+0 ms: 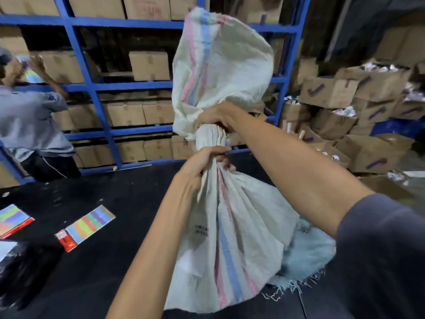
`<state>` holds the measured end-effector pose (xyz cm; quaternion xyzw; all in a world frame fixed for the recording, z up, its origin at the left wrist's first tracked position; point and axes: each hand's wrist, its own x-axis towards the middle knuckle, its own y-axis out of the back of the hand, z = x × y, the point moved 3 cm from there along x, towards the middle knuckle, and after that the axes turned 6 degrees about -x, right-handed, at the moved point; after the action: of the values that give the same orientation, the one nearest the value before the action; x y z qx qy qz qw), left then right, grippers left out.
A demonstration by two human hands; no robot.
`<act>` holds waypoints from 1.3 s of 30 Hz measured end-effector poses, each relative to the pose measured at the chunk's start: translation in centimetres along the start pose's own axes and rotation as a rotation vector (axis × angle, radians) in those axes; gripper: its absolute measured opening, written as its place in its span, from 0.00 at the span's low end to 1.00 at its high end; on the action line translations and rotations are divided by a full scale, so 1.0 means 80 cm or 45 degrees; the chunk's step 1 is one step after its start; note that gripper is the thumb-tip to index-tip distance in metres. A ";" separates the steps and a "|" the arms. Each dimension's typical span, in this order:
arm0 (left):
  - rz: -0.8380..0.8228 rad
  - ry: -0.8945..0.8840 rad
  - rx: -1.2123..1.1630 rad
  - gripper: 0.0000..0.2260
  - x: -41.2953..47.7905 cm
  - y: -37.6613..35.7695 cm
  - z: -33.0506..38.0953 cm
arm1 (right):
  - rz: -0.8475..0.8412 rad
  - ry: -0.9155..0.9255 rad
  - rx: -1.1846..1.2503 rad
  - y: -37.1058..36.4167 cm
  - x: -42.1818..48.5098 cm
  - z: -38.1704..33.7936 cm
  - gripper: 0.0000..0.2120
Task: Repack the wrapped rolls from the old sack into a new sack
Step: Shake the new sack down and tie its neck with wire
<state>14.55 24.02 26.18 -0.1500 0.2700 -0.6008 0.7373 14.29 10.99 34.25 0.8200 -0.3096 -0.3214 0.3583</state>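
Both hands clenched on the gathered neck of a white woven sack [232,238]: right hand [213,117] above, left hand [202,164] just beneath. Loose sack mouth flares upward past the right hand; filled body hangs below the left hand, resting on the dark surface [110,261]. Frayed pale-blue sack [308,252] beside it, under the right forearm.

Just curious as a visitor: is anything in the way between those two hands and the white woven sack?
Nothing visible. The left hand and right hand both grip the gathered neck of the white woven sack with pink and blue stripes directly, bare skin on fabric.
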 end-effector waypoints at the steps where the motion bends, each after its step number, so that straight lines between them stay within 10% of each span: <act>1: 0.020 -0.017 0.014 0.13 0.002 0.002 -0.011 | -0.091 -0.080 -0.025 -0.008 -0.005 0.006 0.11; 8: 0.275 -0.012 0.220 0.16 0.029 0.024 -0.112 | -0.158 -0.207 0.154 0.002 -0.032 0.106 0.49; 16: 0.263 -0.010 0.433 0.13 0.078 -0.026 -0.178 | 0.331 -0.287 0.190 0.046 -0.109 0.304 0.17; 25: 0.270 -0.013 0.690 0.12 0.171 -0.105 -0.268 | 0.672 -0.690 0.042 0.034 -0.185 0.599 0.10; 32: 0.373 -0.040 0.937 0.21 0.231 -0.121 -0.360 | 0.336 -0.886 -0.298 -0.090 -0.223 0.799 0.15; 39: 0.490 0.041 1.028 0.08 0.270 -0.104 -0.407 | 0.056 -0.650 -0.688 -0.216 -0.233 0.922 0.12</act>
<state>-8.12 4.52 -0.29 0.2123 0.0483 -0.5123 0.8307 -47.34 5.63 -13.23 0.5823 -0.3106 -0.5780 0.4800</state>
